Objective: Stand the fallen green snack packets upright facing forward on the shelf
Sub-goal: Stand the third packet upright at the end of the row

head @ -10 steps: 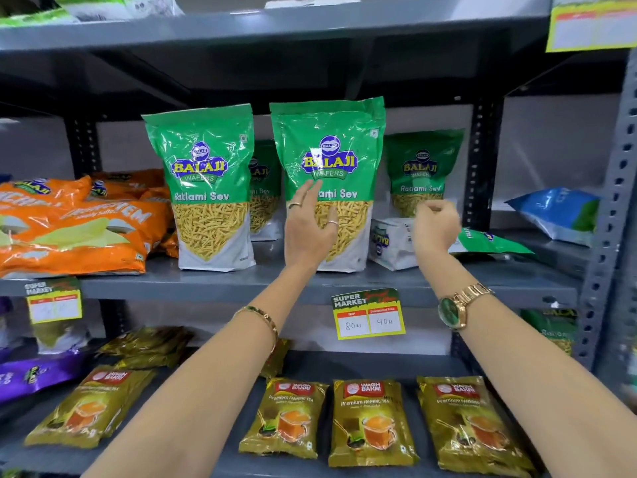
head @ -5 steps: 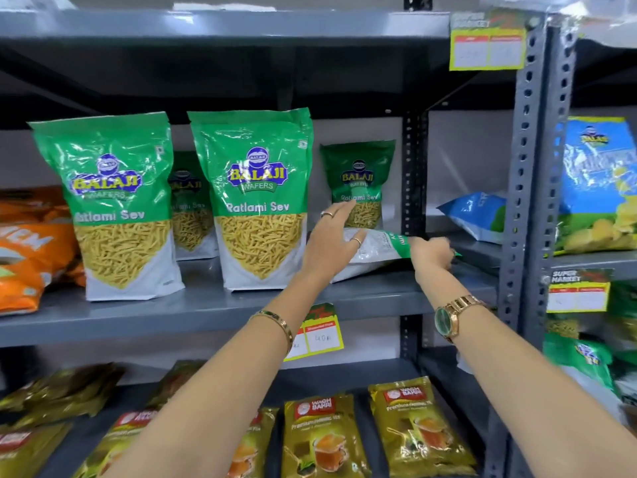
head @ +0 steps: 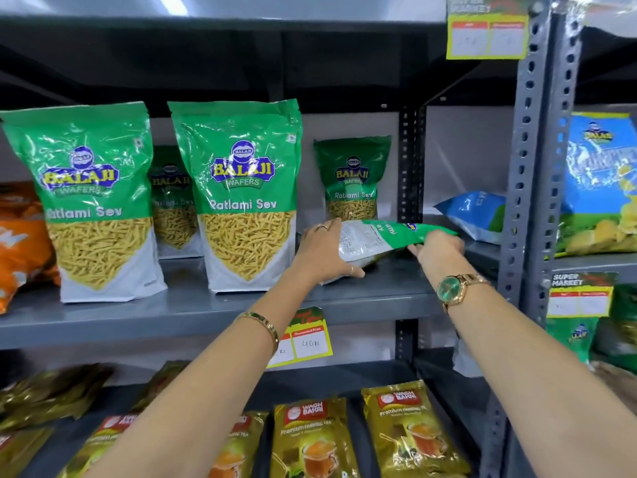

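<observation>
A fallen green snack packet lies tilted on the grey shelf, its white back panel facing me. My left hand grips its lower white end and my right hand holds its green top end, which is raised off the shelf. Two large green packets stand upright facing forward: one at the left, one in the middle. Two smaller green packets stand further back, one between them and one behind my hands.
Orange packets lie at the shelf's left end. A perforated grey upright bounds the right side, with blue packets beyond it. Gold tea packets fill the shelf below. Yellow price tags hang on the shelf edges.
My left hand left the middle upright packet and took the fallen packet's lower end. My right hand has lifted its green end. The view has shifted right.
</observation>
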A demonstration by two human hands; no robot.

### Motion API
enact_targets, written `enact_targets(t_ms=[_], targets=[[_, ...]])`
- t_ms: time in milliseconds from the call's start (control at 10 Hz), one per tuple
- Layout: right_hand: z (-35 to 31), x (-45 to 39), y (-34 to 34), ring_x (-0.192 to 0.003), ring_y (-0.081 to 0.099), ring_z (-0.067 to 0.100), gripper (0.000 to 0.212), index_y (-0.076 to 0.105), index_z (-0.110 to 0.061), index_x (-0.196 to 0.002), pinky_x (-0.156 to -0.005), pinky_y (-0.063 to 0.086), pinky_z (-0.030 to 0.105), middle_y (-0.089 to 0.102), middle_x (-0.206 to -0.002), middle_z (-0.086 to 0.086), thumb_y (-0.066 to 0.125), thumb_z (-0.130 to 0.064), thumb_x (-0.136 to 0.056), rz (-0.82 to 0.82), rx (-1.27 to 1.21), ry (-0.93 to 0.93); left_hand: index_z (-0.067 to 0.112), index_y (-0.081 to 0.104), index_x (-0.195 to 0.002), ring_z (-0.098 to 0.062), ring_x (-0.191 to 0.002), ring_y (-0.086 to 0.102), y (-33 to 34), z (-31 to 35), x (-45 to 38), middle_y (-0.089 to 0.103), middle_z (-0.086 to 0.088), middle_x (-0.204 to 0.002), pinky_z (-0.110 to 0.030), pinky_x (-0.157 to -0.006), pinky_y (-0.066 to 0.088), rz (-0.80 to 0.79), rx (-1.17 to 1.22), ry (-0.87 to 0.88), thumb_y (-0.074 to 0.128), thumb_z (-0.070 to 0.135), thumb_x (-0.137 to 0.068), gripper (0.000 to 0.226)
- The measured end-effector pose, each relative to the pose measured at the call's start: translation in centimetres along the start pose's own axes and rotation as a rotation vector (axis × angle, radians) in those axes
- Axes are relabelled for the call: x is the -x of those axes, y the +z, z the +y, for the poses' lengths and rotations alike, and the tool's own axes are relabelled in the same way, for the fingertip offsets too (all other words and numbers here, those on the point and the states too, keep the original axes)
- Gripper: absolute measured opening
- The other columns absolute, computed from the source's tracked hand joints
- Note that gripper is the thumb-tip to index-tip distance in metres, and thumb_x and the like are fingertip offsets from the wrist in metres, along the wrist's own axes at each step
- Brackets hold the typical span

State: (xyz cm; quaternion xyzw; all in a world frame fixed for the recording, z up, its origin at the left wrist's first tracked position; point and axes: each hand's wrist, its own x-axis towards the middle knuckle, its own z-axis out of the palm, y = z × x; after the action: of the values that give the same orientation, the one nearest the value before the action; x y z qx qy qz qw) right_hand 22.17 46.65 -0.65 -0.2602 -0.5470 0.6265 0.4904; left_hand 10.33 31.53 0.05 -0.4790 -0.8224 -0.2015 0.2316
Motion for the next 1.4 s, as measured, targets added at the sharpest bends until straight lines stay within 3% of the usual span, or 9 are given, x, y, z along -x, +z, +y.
enact_targets(t_ms=[100,400,500,700,900,1100,1200,1300,1400], targets=[[-2.5,-1.0,1.1,-0.121,0.053,0.035,0.044,0.033,-0.004,-0.138,-0.092,0.053,0.042,0.044,-0.141,0.020,0.037,-0.007,-0.094,0.056,-0.239,0.057,0.004,0.022,-0.139,-0.034,-0.131,0.033,0.1,-0.4,0.3,0.034,-0.017,-0.146,-0.043,-0.109,0.029,0.017,-0.003,0.013,0.079,0.048,-0.055,0.110],[-8.6,-0.4,5.1,-0.089,0.067,0.034,0.017,0.068,-0.004,-0.088,-0.084,0.054,0.048,0.071,-0.096,0.015,0.053,-0.012,-0.085,0.294,0.213,-0.444,0.006,0.027,-0.136,-0.033,-0.124,0.040,1.6,1.0,0.7,0.042,-0.018,-0.136,-0.039,-0.101,0.038,0.208,0.341,-0.090,0.084,0.031,-0.055,0.102],[-9.4,1.1,6.4,-0.091,0.063,0.028,0.017,0.067,-0.006,-0.088,-0.085,0.046,0.034,0.072,-0.093,0.012,0.052,-0.014,-0.086,0.298,0.361,-0.666,0.003,0.029,-0.134,-0.033,-0.124,0.040,2.6,1.9,0.7,0.042,-0.019,-0.135,-0.041,-0.102,0.038,0.222,0.515,-0.162,0.084,0.026,-0.056,0.098],[-8.7,3.3,9.2,-0.085,0.066,0.027,0.019,0.069,-0.005,-0.089,-0.085,0.051,0.044,0.074,-0.088,0.012,0.055,-0.018,-0.088,0.033,0.416,-0.903,0.000,0.034,-0.127,-0.033,-0.120,0.047,3.3,1.8,-0.1,0.049,-0.020,-0.130,-0.038,-0.098,0.042,0.124,0.581,-0.299,0.083,0.034,-0.058,0.091],[-7.0,0.3,8.0,-0.073,0.071,0.027,0.024,0.066,-0.014,-0.083,-0.061,0.061,0.043,0.072,-0.083,0.017,0.051,-0.031,-0.089,-0.007,0.104,-0.665,0.006,0.035,-0.128,-0.028,-0.118,0.049,3.1,1.5,0.0,0.050,-0.014,-0.132,-0.031,-0.094,0.042,0.095,0.698,-0.329,0.083,0.030,-0.059,0.087],[-2.7,-5.9,6.2,-0.105,0.058,0.034,0.048,0.060,-0.007,-0.111,-0.095,0.047,0.047,0.055,-0.110,0.013,0.037,-0.046,-0.094,-0.010,0.226,-0.081,0.006,0.039,-0.124,-0.028,-0.114,0.052,2.8,1.4,0.4,0.052,-0.013,-0.128,-0.032,-0.092,0.044,0.136,0.731,-0.392,0.081,0.037,-0.060,0.083],[-0.9,-6.4,6.3,-0.085,0.052,0.027,0.049,0.058,-0.015,-0.101,-0.083,0.044,0.037,0.048,-0.120,0.015,0.025,-0.051,-0.095,-0.295,0.188,0.134,0.005,0.039,-0.123,-0.029,-0.115,0.051,2.8,1.4,0.8,0.051,-0.015,-0.129,-0.029,-0.089,0.041,0.111,0.677,-0.388,0.078,0.039,-0.064,0.078],[0.4,-6.0,7.1,-0.107,0.053,0.033,0.060,0.061,-0.008,-0.106,-0.095,0.043,0.043,0.050,-0.136,0.024,0.020,-0.051,-0.096,-0.513,0.175,0.209,0.006,0.040,-0.123,-0.028,-0.114,0.051,3.1,1.5,1.2,0.051,-0.014,-0.129,-0.028,-0.089,0.041,0.075,0.665,-0.370,0.076,0.039,-0.066,0.075],[0.9,-5.6,8.0,-0.103,0.056,0.024,0.060,0.062,-0.012,-0.106,-0.074,0.049,0.033,0.058,-0.128,0.015,0.018,-0.050,-0.097,-0.612,0.067,0.236,0.007,0.039,-0.124,-0.029,-0.117,0.049,3.1,1.3,1.3,0.050,-0.015,-0.130,-0.034,-0.095,0.042,0.066,0.655,-0.374,0.075,0.037,-0.068,0.073]])
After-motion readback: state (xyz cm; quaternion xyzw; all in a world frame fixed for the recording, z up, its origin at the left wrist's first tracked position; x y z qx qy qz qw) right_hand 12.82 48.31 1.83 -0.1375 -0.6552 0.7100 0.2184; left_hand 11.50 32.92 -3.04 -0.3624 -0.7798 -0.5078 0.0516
